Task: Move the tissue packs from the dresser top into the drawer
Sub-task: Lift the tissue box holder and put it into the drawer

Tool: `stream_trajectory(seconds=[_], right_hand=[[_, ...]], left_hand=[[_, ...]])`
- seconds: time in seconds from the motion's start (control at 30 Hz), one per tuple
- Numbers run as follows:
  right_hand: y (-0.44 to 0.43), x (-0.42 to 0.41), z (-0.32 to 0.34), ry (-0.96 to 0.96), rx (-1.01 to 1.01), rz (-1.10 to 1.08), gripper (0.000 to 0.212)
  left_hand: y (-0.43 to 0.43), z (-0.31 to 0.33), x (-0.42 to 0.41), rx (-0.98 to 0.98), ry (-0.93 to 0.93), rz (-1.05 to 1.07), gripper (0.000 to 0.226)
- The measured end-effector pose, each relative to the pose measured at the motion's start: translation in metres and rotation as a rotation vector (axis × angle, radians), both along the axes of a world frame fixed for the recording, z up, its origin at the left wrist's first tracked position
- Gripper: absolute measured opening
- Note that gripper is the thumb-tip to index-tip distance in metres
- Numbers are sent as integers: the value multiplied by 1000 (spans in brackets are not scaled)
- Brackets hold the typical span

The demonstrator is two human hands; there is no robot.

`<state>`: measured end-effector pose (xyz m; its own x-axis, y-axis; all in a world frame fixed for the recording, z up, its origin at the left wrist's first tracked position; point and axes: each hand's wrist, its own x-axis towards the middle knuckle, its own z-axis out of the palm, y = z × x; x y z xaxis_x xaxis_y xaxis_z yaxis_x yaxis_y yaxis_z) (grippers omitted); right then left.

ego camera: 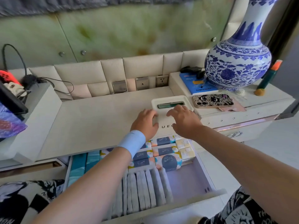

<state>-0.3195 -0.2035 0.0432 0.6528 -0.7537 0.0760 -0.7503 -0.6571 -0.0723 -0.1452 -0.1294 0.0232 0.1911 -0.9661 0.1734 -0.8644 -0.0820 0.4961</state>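
Observation:
A white tissue box (163, 102) with a green slot in its lid sits on the dresser top (97, 117). My left hand (146, 122), with a light blue wristband, lies against the box's left front side. My right hand (183, 119) rests on the lid with fingers spread. Below them the drawer (202, 175) stands pulled out. Several patterned tissue packs (167, 151) lie in rows at its back. Several grey packs (145, 191) stand on edge in front of them, and teal packs (82, 165) fill the left side.
A large blue-and-white vase (237, 62) stands on the raised right ledge beside a phone in a patterned case (212, 101) and a blue booklet (196, 85). Wall sockets (161, 80) line the padded back. Cables and a game console (9, 88) crowd the left ledge.

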Motion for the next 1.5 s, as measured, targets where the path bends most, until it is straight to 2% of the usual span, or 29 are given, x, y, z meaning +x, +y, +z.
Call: stream_trajectory(seconds=[0.07,0.17,0.23,0.33,0.47,0.6,0.73,0.93,1.0,1.07,1.13,1.17,1.37,1.5], right_hand=[[-12,-4,-6,133,-41,-29,63],[-25,-3,-19,171,-79,-14,71],[-30,0,-25,178,-92,-8,81],[-35,3,-30,203,-29,-5,93],[-40,9,-26,150,-97,22,80],[-37,18,-16,137,7,74,69],[-20,15,-12,164,44,143,69],[16,-6,-2,215,77,123,72],[28,-20,3,193,111,88,72],[40,-37,8,137,174,44,73],[50,-55,11,71,253,-9,74],[56,-63,13,48,290,-33,74],[79,-105,3,138,299,-57,70],[78,-127,-8,125,333,-114,72]], left_hand=[[-16,5,-3,52,-47,4,49],[-32,3,-8,254,-84,0,70],[-37,-1,-8,324,-70,-4,73],[-38,-5,-6,302,14,-5,68],[-33,-5,-3,243,48,-6,59],[-21,-7,4,188,75,10,51],[1,-7,13,144,124,31,49],[40,-9,5,81,203,-68,61],[57,-15,1,35,217,-103,51],[74,-25,-3,97,218,-111,31],[89,-31,-9,225,94,-104,7],[95,-32,-15,291,6,-125,4],[105,-56,-74,675,-160,-412,38],[94,-76,-111,818,-370,-543,45]])
